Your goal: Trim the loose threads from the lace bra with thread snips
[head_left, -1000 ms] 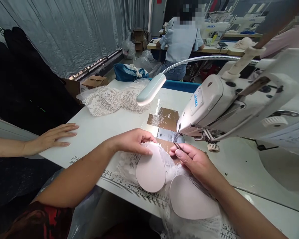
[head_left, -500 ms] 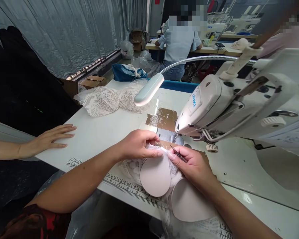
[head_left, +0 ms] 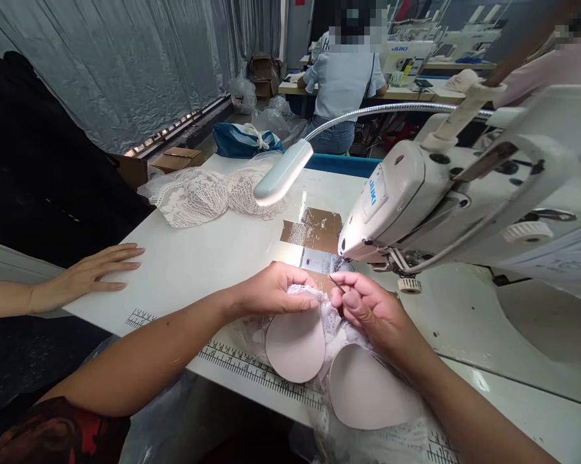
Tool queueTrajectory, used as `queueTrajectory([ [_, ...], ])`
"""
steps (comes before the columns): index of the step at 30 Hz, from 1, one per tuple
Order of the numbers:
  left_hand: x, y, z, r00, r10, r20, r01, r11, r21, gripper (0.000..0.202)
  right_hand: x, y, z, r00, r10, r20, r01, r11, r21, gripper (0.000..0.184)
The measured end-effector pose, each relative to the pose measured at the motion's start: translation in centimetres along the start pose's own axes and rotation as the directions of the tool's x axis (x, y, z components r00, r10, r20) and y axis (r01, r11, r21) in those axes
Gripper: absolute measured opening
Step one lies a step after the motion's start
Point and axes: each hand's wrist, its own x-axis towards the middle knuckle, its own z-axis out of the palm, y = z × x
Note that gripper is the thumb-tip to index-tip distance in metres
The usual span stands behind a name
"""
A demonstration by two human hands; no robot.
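Note:
A white lace bra with smooth padded cups (head_left: 297, 348) lies inside-up at the front of the sewing table, its second cup (head_left: 370, 390) hanging over the edge nearest me. My left hand (head_left: 280, 290) pinches the top lace edge of the left cup between thumb and fingers. Closed around thin dark tweezers (head_left: 337, 284), my right hand (head_left: 367, 303) is just right of that edge, above the lace between the cups. The tweezers' tip points up and left; their rear part is hidden in the fingers. Just beyond both hands is the needle area of the sewing machine (head_left: 391, 206).
Another person's hand (head_left: 101, 267) rests flat on the table's left edge. A second lace bra (head_left: 198, 196) lies at the back left, under the lamp (head_left: 285, 174). Brown tape (head_left: 314, 229) covers part of the table. A person (head_left: 341, 84) sits at a farther table.
My right hand has lifted slightly off the lace edge, its fingers curling more around the tweezers. My left hand keeps its pinch. The whole view has shifted slightly.

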Motion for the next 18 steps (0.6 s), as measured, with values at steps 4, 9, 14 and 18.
queueTrajectory([
  [4, -0.1, 0.3, -0.1, 0.998, -0.049, -0.028, 0.048, 0.998, -0.039, 0.026, -0.3, 0.2, -0.7, 0.999, 0.031, 0.007, -0.031, 0.997, -0.065, 0.037],
  [9, 0.0, 0.1, 0.0, 0.997, -0.061, -0.043, 0.057, 0.995, -0.081, 0.027, 0.0, -0.3, -0.2, 0.997, 0.022, 0.077, -0.017, 0.998, -0.062, 0.032],
  [14, 0.2, -0.1, 0.2, 0.998, -0.057, -0.015, 0.055, 0.991, -0.12, 0.025, 0.0, -0.5, 0.6, 0.997, -0.038, 0.069, 0.044, 0.995, -0.092, 0.026],
  [18, 0.1, -0.1, 0.3, 0.997, -0.071, -0.013, 0.069, 0.989, -0.129, 0.025, 0.0, -0.6, 0.9, 0.996, -0.08, 0.029, 0.084, 0.985, -0.154, 0.023],
])
